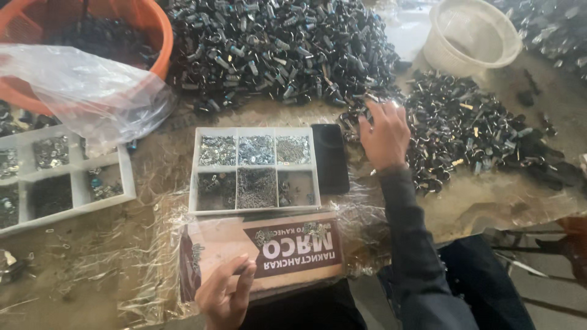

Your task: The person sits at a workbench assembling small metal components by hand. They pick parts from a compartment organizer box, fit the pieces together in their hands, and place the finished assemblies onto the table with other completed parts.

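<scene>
The right hand (384, 133) reaches far across the table, fingers spread and curled down into the near edge of a large heap of dark metal parts (287, 46); whether the fingertips have pinched one of the parts I cannot tell. The dark sleeve (406, 232) runs back from it toward the near edge. The left hand (225, 294) is at the near edge, open and relaxed with fingers loosely bent, holding nothing, just in front of a flat cardboard piece (269, 250) with a brown printed band, which lies on crinkled clear plastic wrap (147, 269).

Just beyond the cardboard sits a white six-compartment tray (255, 169): the far row holds shiny silver bits, the near row darker small parts. A black phone (331, 157) lies face up, touching the tray's right side, between the tray and the right hand.

A second heap of dark parts (474, 131) spreads to the right of the right hand. A whitish plastic basket (474, 33) stands at the far right. At the far left an orange basket (92, 27) holds dark parts, with a clear plastic bag (92, 91) draped over its near rim. Another white divided tray (61, 177) lies at the left.
</scene>
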`<act>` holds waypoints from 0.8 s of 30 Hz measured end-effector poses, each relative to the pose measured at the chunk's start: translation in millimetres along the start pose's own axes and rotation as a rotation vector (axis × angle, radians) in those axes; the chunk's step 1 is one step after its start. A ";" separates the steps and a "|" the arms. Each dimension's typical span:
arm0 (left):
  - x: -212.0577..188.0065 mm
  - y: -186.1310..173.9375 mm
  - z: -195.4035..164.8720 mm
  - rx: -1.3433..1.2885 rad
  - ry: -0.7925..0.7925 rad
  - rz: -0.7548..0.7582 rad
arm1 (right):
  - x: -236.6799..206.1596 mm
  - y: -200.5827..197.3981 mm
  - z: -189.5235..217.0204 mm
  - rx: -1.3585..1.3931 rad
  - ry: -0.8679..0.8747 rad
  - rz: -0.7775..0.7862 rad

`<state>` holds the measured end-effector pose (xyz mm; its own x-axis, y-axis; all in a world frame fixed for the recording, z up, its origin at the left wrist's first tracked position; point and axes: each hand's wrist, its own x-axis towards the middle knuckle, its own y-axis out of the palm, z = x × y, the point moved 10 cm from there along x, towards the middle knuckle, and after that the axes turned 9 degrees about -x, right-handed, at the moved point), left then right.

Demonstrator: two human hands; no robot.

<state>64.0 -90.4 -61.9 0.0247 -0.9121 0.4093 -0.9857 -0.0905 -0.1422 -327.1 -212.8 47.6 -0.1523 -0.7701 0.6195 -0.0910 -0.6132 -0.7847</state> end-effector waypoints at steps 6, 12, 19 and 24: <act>3.8 7.8 -14.4 0.025 -0.008 -0.026 | 47.8 48.9 9.0 -0.112 -0.136 0.308; 9.2 13.4 -10.0 -0.039 -0.079 0.000 | 49.9 25.5 -15.6 -0.127 -0.113 0.186; 10.0 25.6 -9.0 -0.007 -0.106 0.081 | 54.6 3.7 -26.8 -0.017 -0.037 0.099; 6.8 27.0 -12.9 -0.035 -0.143 0.051 | 65.9 38.6 -1.2 -0.178 -0.170 0.288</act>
<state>35.5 -93.9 -51.3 -0.0047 -0.9631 0.2690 -0.9914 -0.0306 -0.1271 -341.9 -287.0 58.2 -0.0325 -0.9337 0.3567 -0.2402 -0.3391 -0.9096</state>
